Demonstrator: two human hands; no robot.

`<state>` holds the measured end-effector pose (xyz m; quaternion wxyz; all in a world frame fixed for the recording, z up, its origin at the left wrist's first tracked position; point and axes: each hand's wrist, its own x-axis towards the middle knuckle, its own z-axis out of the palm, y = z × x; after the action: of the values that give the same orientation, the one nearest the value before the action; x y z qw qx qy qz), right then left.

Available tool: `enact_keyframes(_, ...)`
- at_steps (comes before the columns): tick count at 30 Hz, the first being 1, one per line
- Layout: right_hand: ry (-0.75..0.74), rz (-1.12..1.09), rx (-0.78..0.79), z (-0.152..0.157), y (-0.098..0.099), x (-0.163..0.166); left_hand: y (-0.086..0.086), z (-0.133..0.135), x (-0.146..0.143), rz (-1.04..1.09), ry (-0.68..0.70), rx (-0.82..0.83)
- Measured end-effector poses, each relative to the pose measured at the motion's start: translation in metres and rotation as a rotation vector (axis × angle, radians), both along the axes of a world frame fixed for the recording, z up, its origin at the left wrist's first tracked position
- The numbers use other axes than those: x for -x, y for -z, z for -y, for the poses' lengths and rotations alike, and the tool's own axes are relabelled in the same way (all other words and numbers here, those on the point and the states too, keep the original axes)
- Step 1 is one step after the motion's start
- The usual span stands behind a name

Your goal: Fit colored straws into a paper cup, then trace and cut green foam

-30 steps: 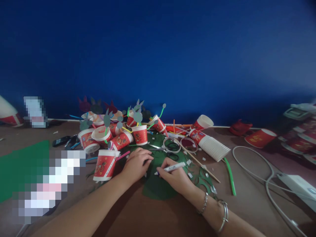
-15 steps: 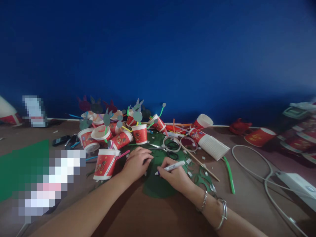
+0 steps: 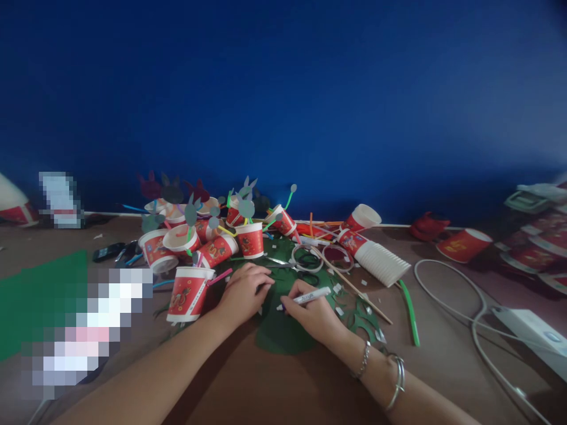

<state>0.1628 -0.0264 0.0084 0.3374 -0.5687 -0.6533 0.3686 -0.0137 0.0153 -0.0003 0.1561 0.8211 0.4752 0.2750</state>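
Observation:
My right hand (image 3: 315, 316) grips a white marker (image 3: 318, 293) in a writing hold, its tip low over a sheet of dark green paper (image 3: 283, 341). Whether the tip touches the paper I cannot tell. My left hand (image 3: 245, 290) lies on the same sheet, fingers stretched forward and slightly bent, with nothing seen in it. Just left of it stands a red and white paper cup (image 3: 188, 295) with a pink strip sticking out. Beyond the hands lie scissors (image 3: 309, 277) with black handles, partly over green paper.
Several red cups with stems and grey paper shapes (image 3: 245, 208) crowd the back. To the right lie a stack of cups (image 3: 381, 262), a wooden stick (image 3: 354, 290), a green pipe cleaner (image 3: 408, 313), paper scraps, a cable (image 3: 476, 330) and a white box (image 3: 535, 330).
The marker and my right hand have shifted very slightly over the paper, with a small drift of the whole view. My left hand stays in place.

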Motion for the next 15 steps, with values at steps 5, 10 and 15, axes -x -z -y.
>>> enact_keyframes(5,0.003,0.009,-0.008,0.0008,0.0012,-0.0006,0.0008,-0.0001,0.0002,0.004,-0.004,-0.006)
enact_keyframes(10,-0.001,0.0,-0.01,-0.0001,0.0013,-0.0007,0.0005,0.0,0.0002,0.006,0.005,-0.013)
enact_keyframes(15,-0.002,-0.029,0.019,0.0005,0.0023,-0.0008,0.0003,0.0,0.0003,0.004,0.003,-0.015)
